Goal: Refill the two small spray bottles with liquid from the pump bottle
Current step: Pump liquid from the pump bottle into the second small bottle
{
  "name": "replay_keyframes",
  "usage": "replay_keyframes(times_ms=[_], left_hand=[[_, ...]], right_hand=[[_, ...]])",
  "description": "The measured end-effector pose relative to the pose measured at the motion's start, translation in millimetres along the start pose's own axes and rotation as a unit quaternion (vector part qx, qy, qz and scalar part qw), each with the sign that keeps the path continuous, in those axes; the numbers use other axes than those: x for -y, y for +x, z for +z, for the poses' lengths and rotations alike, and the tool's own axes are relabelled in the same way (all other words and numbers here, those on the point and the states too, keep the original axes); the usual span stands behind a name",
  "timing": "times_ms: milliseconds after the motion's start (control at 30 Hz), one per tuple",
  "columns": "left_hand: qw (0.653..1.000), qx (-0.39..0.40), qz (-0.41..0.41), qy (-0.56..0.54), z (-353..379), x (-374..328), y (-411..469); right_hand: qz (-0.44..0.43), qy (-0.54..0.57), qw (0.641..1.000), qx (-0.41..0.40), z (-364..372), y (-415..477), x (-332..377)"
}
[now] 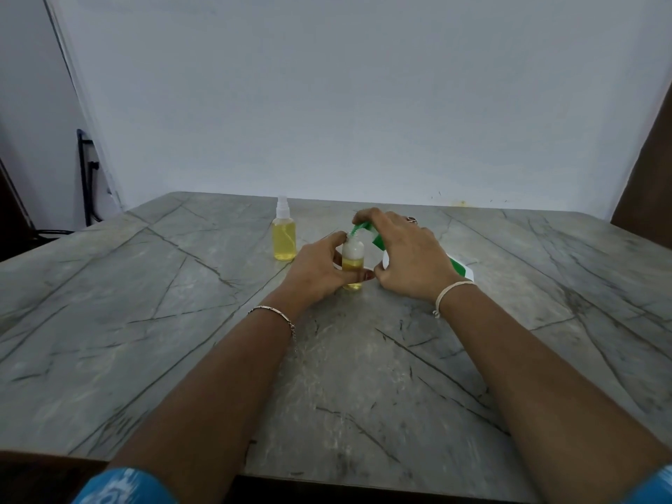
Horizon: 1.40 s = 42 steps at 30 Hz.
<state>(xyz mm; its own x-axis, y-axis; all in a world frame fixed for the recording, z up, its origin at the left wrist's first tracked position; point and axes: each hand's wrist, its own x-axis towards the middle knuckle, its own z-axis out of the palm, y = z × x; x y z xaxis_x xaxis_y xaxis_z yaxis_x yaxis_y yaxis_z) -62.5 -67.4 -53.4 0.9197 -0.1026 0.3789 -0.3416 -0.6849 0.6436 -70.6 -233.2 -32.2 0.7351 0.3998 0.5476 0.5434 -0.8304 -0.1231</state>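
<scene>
Blue sleeves (120,485) nearest; second refill under way, task judged a little past half done.

Left grip (320,267) curls round the open spray bottle (352,261), upright between both grips and part full of yellow liquid under foam. Right grip (411,256) wraps the tilted pump bottle (378,242), green spout at the open neck. Beyond and left of the left grip, on the surface (182,285), the capped spray bottle (284,238) looks full. Topping up and recapping remain. Right grip hides most of the pump bottle; flow, sprayer top and exact level cannot be made out.
</scene>
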Motion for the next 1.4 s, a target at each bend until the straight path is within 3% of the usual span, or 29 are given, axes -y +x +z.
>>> replay_keyframes(times_ms=[1400], left_hand=[[1.000, -0.002, 0.004, 0.023, 0.1, -3.4, -2.6]], right_hand=[[0.013, -0.077, 0.997, 0.021, -2.1, 5.6, 2.8]])
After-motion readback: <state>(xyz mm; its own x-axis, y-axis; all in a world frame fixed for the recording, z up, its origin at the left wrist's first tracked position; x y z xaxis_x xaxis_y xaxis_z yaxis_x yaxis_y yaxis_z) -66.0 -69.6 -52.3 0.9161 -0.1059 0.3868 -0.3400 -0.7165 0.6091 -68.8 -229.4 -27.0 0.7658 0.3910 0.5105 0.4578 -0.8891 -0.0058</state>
